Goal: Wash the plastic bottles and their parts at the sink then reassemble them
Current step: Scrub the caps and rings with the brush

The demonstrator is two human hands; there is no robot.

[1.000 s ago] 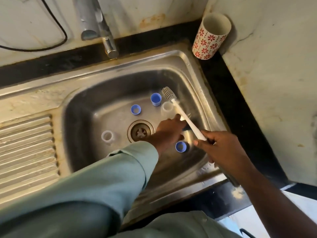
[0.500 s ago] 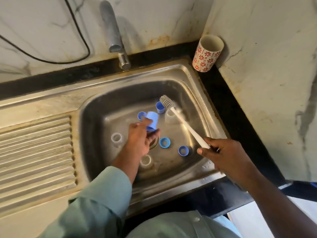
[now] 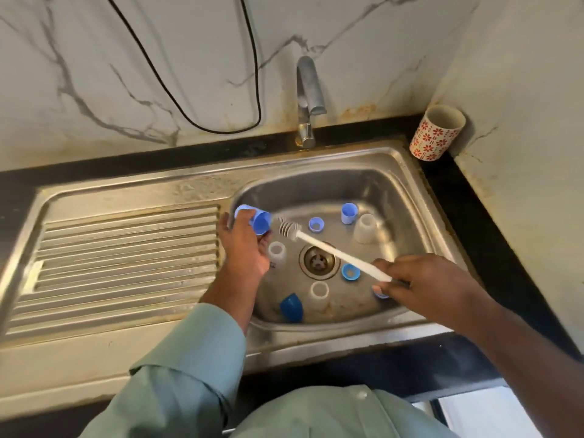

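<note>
Left hand [image 3: 245,248] grips blue cup [image 3: 257,220] — brush [image 3: 319,245] (right-held) beside.

Steel sink [image 3: 319,161] set in black counter [image 3: 493,235], ribbed drainboard [image 3: 126,257] on left. In basin round drain [image 3: 317,260]: 2 blue caps [image 3: 316,224] [image 3: 350,272], upright blue bottle [image 3: 349,213], dark blue piece [image 3: 291,306] on its side, 3 clear parts [image 3: 365,228] [image 3: 277,250] [image 3: 319,291]. Floral cup [image 3: 436,132] stood on counter at back right corner.
</note>
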